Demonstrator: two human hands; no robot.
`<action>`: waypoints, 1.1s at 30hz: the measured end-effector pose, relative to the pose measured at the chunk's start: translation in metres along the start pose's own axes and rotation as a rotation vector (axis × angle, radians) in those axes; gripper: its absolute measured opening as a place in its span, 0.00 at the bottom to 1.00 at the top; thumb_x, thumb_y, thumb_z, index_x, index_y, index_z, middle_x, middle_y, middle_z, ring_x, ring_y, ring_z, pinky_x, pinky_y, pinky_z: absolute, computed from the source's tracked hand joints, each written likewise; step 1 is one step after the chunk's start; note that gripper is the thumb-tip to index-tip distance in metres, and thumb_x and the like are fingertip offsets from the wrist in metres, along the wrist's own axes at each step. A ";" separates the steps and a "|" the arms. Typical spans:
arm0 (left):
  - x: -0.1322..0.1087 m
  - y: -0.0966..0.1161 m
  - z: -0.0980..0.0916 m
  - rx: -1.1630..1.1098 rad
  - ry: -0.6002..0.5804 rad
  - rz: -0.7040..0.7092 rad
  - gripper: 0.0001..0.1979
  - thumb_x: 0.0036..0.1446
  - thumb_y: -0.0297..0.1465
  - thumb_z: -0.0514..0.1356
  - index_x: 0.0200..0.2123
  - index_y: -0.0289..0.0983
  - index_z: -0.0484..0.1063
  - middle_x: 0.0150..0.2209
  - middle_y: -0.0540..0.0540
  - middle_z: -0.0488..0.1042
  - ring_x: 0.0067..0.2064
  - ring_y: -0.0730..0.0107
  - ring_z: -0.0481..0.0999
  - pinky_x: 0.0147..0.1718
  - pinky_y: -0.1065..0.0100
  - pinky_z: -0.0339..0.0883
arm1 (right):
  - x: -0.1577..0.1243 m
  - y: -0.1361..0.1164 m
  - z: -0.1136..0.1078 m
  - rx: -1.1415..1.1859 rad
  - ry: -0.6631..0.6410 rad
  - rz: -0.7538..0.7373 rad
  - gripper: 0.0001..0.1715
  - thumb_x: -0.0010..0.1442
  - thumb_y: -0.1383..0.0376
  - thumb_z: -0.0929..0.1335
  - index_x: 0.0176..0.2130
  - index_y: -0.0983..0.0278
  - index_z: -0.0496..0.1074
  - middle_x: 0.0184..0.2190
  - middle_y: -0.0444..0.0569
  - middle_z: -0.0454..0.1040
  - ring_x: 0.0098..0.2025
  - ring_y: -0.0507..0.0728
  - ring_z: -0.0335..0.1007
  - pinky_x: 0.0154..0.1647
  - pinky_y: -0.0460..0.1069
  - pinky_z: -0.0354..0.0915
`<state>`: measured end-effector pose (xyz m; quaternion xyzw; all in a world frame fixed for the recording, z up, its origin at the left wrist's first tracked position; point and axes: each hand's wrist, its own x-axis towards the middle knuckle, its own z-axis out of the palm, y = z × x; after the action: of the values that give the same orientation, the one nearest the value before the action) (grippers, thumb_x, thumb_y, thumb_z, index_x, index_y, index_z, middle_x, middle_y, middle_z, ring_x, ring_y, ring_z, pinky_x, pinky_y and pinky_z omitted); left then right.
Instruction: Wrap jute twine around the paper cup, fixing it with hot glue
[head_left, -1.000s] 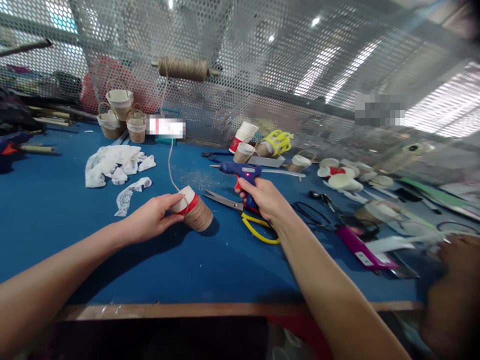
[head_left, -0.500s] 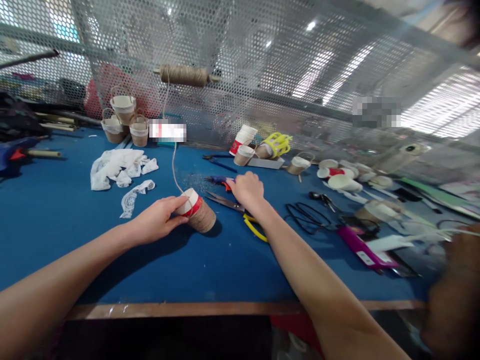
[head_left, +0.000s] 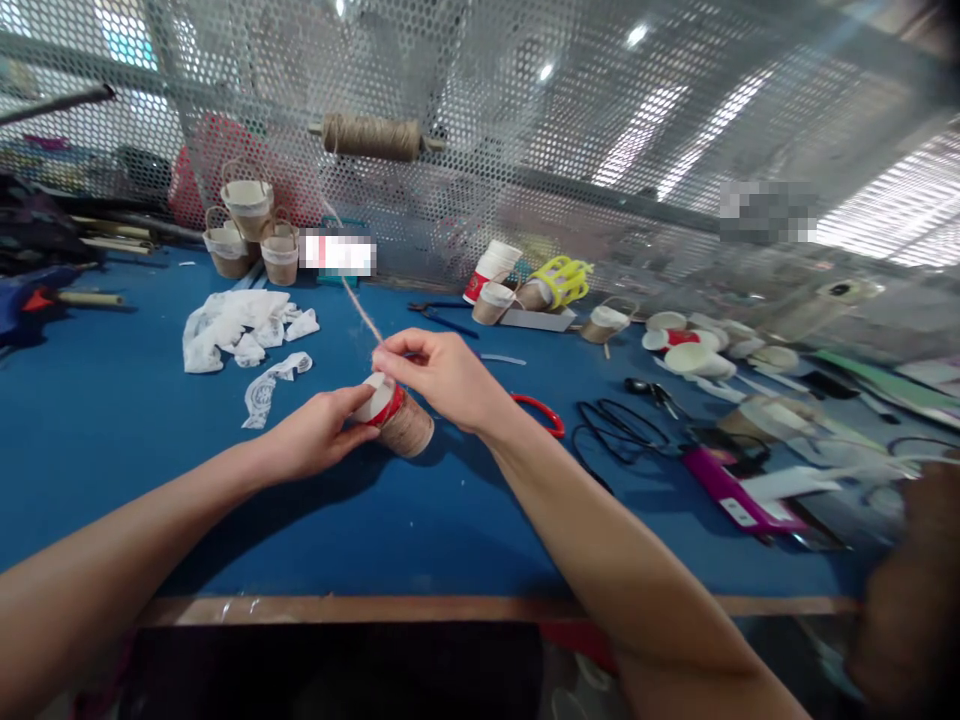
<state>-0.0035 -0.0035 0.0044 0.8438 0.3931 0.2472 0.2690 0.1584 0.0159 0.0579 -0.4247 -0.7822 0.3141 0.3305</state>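
Note:
My left hand (head_left: 315,432) grips a paper cup (head_left: 407,424) by its rim. The cup lies tilted, its mouth toward me and to the left. Brown twine wraps its lower part, and a red printed band shows near the rim. My right hand (head_left: 442,375) is closed in a pinch on the strand of twine (head_left: 363,312) at the cup's mouth. That strand runs taut up toward the twine spool (head_left: 371,137) on the mesh. A red looped handle (head_left: 541,412) pokes out beside my right forearm; the rest of that tool is hidden.
White lace pieces (head_left: 240,325) lie on the left. Small twine-wrapped buckets (head_left: 247,205) stand behind them. Dark-handled pliers (head_left: 442,318), cups (head_left: 496,262) and a yellow plastic cage (head_left: 564,280) sit at the back. A black cable (head_left: 619,430) and a purple power strip (head_left: 731,490) are right.
My right hand has moved left from the scissors and tools to the twine at the cup's rim. The strand is straighter. My left hand keeps its hold on the cup.

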 end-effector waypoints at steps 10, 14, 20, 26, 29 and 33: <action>-0.005 0.009 0.004 -0.211 -0.075 -0.056 0.09 0.56 0.35 0.52 0.30 0.35 0.62 0.27 0.51 0.63 0.29 0.71 0.63 0.29 0.70 0.59 | -0.039 0.008 -0.015 -0.049 0.332 0.026 0.12 0.50 0.61 0.69 0.22 0.65 0.65 0.19 0.41 0.65 0.22 0.48 0.57 0.24 0.45 0.57; -0.008 0.013 0.003 -0.221 -0.100 -0.044 0.09 0.56 0.35 0.52 0.33 0.35 0.63 0.28 0.50 0.66 0.30 0.70 0.65 0.31 0.69 0.60 | -0.044 0.013 -0.013 -0.058 0.381 0.021 0.13 0.51 0.61 0.69 0.22 0.65 0.65 0.19 0.40 0.63 0.22 0.47 0.55 0.23 0.45 0.55; -0.010 0.016 0.002 -0.185 -0.131 -0.008 0.08 0.57 0.34 0.52 0.33 0.34 0.63 0.29 0.49 0.67 0.31 0.69 0.66 0.31 0.69 0.61 | -0.047 0.017 -0.011 0.003 0.373 0.069 0.12 0.51 0.61 0.68 0.22 0.65 0.65 0.19 0.40 0.64 0.21 0.47 0.55 0.22 0.45 0.55; -0.011 0.018 0.001 -0.189 -0.129 0.040 0.08 0.58 0.33 0.51 0.32 0.34 0.63 0.29 0.49 0.68 0.31 0.70 0.66 0.32 0.69 0.61 | -0.050 0.019 -0.011 0.024 0.341 0.104 0.12 0.51 0.61 0.68 0.22 0.65 0.65 0.19 0.41 0.64 0.22 0.47 0.56 0.23 0.45 0.56; -0.012 0.019 0.000 -0.167 -0.113 0.068 0.07 0.58 0.33 0.51 0.31 0.35 0.63 0.28 0.50 0.67 0.29 0.71 0.66 0.30 0.70 0.61 | -0.050 0.020 -0.011 0.027 0.324 0.111 0.12 0.52 0.61 0.68 0.22 0.65 0.65 0.19 0.41 0.64 0.22 0.47 0.56 0.23 0.45 0.56; -0.013 0.020 0.000 -0.152 -0.098 0.096 0.06 0.58 0.31 0.51 0.31 0.34 0.63 0.27 0.50 0.66 0.28 0.72 0.65 0.29 0.71 0.61 | -0.050 0.021 -0.011 0.038 0.304 0.103 0.13 0.52 0.61 0.68 0.22 0.66 0.65 0.18 0.40 0.63 0.22 0.47 0.55 0.22 0.44 0.55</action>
<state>-0.0007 -0.0246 0.0145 0.8499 0.3185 0.2476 0.3390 0.1973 -0.0166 0.0355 -0.5007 -0.6941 0.2774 0.4365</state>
